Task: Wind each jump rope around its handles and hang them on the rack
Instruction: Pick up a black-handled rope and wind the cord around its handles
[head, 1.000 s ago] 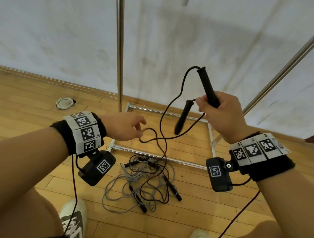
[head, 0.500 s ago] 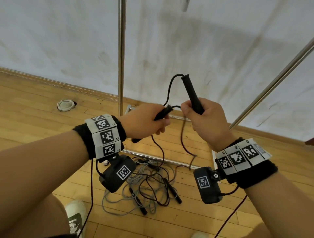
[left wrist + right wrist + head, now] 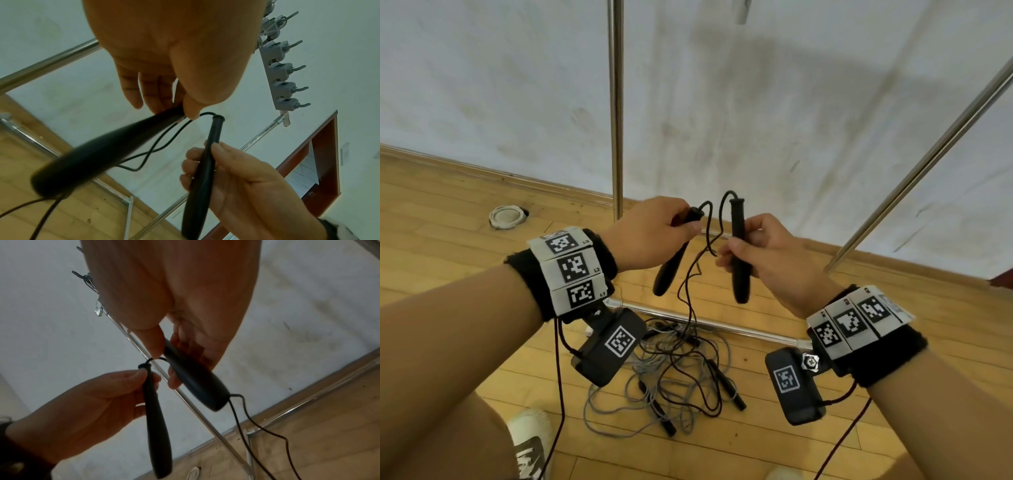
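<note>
I hold one black jump rope by its two handles in front of the rack. My left hand (image 3: 654, 236) grips the left handle (image 3: 671, 263) near its cord end, and the handle slants down to the left. My right hand (image 3: 760, 250) grips the right handle (image 3: 739, 250), which stands nearly upright. The thin black cord (image 3: 688, 294) loops between the handle tops and hangs to the floor. In the left wrist view my thumb and fingers (image 3: 158, 97) pinch the left handle (image 3: 98, 149). In the right wrist view my fingers curl round the right handle (image 3: 195, 382).
A tangle of grey and black ropes (image 3: 681, 377) lies on the wooden floor below my hands. The rack's upright pole (image 3: 615, 102), slanted pole (image 3: 928, 161) and base bar (image 3: 722, 327) stand just ahead. A grey hook strip (image 3: 281, 73) hangs on the rack. A white ring (image 3: 506, 216) lies at the left.
My left hand took hold of the handle that dangled by my right hand. Both hands have come lower, and the two handles now stand apart, side by side.
</note>
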The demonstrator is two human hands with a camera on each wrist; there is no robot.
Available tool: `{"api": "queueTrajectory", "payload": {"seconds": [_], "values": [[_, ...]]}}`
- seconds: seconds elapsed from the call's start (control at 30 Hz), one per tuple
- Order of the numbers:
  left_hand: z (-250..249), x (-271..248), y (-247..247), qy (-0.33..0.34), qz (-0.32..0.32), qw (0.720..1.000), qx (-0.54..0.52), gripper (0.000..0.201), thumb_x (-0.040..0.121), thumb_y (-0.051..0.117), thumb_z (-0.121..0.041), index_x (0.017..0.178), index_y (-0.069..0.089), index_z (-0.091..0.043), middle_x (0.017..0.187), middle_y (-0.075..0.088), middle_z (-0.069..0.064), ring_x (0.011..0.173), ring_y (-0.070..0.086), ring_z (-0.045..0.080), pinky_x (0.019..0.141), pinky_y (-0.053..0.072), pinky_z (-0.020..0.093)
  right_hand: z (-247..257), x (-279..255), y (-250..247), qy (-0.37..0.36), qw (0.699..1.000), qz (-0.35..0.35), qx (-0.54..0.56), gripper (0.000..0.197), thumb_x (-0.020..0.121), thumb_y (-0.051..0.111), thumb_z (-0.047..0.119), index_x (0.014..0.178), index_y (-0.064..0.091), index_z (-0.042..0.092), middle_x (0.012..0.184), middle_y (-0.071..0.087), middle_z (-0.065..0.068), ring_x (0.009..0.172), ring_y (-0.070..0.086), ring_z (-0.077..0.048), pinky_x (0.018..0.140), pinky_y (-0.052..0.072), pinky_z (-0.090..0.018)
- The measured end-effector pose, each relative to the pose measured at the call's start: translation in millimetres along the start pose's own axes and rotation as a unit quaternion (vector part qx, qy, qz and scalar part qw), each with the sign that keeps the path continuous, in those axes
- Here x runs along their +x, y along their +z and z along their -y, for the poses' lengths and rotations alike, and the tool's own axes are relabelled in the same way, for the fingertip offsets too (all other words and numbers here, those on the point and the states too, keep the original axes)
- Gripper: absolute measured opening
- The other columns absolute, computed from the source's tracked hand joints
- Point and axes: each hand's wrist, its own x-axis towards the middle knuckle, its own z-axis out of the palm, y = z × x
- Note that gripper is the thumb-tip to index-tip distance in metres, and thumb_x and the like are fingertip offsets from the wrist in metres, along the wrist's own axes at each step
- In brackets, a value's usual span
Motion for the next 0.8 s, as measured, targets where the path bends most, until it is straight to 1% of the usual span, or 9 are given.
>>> {"api": "queueTrajectory", "payload": {"seconds": [0.07, 0.1, 0.17, 0.23, 0.37, 0.53, 0.67, 0.73, 0.8], "values": [[-3, 1, -1, 0.005, -0.021, 1.000, -0.012, 0.027, 0.098, 0.053, -0.041, 0.094, 0.065, -0.017, 0.075, 0.061, -0.001, 0.065, 0.055, 0.013, 0.058, 0.041, 0.028, -1, -3, 9, -0.009, 1.000, 0.027, 0.004, 0.026, 0.094, 0.059, 0.004, 0.115, 0.052, 0.019, 0.102, 0.072, -0.009, 0.093, 0.073, -0.022, 0.086, 0.058, -0.040], [-4, 1, -1, 0.006, -0.029, 0.999, -0.022, 0.025, 0.097, 0.055, -0.040, 0.094, 0.065, -0.017, 0.076, 0.062, -0.002, 0.066, 0.057, 0.013, 0.059, 0.044, 0.029, -2, -4, 13, -0.014, 0.999, 0.034, 0.003, 0.030, 0.094, 0.059, 0.003, 0.117, 0.054, 0.021, 0.103, 0.072, -0.009, 0.093, 0.073, -0.022, 0.086, 0.058, -0.040], [-7, 0, -1, 0.007, -0.033, 0.998, -0.055, 0.019, 0.095, 0.060, -0.037, 0.101, 0.066, -0.019, 0.085, 0.068, -0.004, 0.077, 0.065, 0.012, 0.070, 0.055, 0.032, -2, -5, 19, -0.021, 0.999, 0.034, -0.006, 0.030, 0.094, 0.060, 0.002, 0.119, 0.057, 0.018, 0.104, 0.072, -0.008, 0.093, 0.073, -0.020, 0.087, 0.058, -0.040], [-10, -1, 0, 0.009, -0.028, 0.996, -0.081, 0.016, 0.093, 0.064, -0.033, 0.103, 0.067, -0.021, 0.089, 0.071, -0.007, 0.081, 0.067, 0.008, 0.077, 0.058, 0.032, -2, -5, 21, -0.020, 0.999, 0.029, -0.006, 0.026, 0.093, 0.062, 0.005, 0.116, 0.058, 0.014, 0.102, 0.074, -0.007, 0.091, 0.073, -0.021, 0.085, 0.058, -0.039], [-13, -2, 4, 0.008, -0.016, 0.996, -0.084, 0.016, 0.091, 0.066, -0.035, 0.102, 0.068, -0.024, 0.088, 0.071, -0.009, 0.079, 0.067, 0.007, 0.076, 0.057, 0.031, 0, -5, 22, -0.024, 0.999, 0.032, -0.002, 0.030, 0.089, 0.068, 0.006, 0.114, 0.057, 0.020, 0.096, 0.076, -0.004, 0.091, 0.074, -0.018, 0.077, 0.061, -0.039], [-16, -3, 7, 0.012, -0.014, 0.997, -0.072, 0.018, 0.090, 0.066, -0.036, 0.104, 0.071, -0.026, 0.086, 0.071, -0.013, 0.076, 0.067, 0.003, 0.078, 0.058, 0.033, -2, -4, 21, -0.033, 0.999, 0.034, -0.015, 0.037, 0.088, 0.070, 0.005, 0.121, 0.055, 0.013, 0.096, 0.076, -0.008, 0.090, 0.074, -0.022, 0.076, 0.061, -0.046], [-15, -3, 8, 0.019, -0.028, 0.998, -0.049, 0.022, 0.090, 0.065, -0.038, 0.106, 0.073, -0.026, 0.087, 0.072, -0.013, 0.078, 0.066, 0.002, 0.077, 0.059, 0.032, -2, -4, 20, -0.045, 0.998, 0.047, 0.008, 0.031, 0.087, 0.069, 0.000, 0.116, 0.061, 0.011, 0.094, 0.077, -0.008, 0.089, 0.075, -0.022, 0.070, 0.061, -0.036], [-16, -4, 8, 0.025, -0.024, 0.998, -0.044, 0.023, 0.090, 0.065, -0.039, 0.106, 0.074, -0.026, 0.087, 0.073, -0.012, 0.078, 0.067, 0.002, 0.076, 0.059, 0.033, -2, -5, 20, -0.052, 0.996, 0.063, 0.020, 0.026, 0.088, 0.067, -0.003, 0.107, 0.065, 0.014, 0.092, 0.077, -0.006, 0.088, 0.075, -0.022, 0.067, 0.060, -0.030], [-16, -5, 9, 0.034, -0.023, 0.999, -0.034, 0.021, 0.090, 0.064, -0.039, 0.104, 0.075, -0.028, 0.084, 0.072, -0.013, 0.075, 0.066, 0.000, 0.073, 0.057, 0.027, -1, -6, 20, -0.055, 0.995, 0.074, 0.029, 0.028, 0.088, 0.066, -0.006, 0.101, 0.067, 0.019, 0.090, 0.077, -0.004, 0.087, 0.075, -0.020, 0.066, 0.059, -0.026]]}}
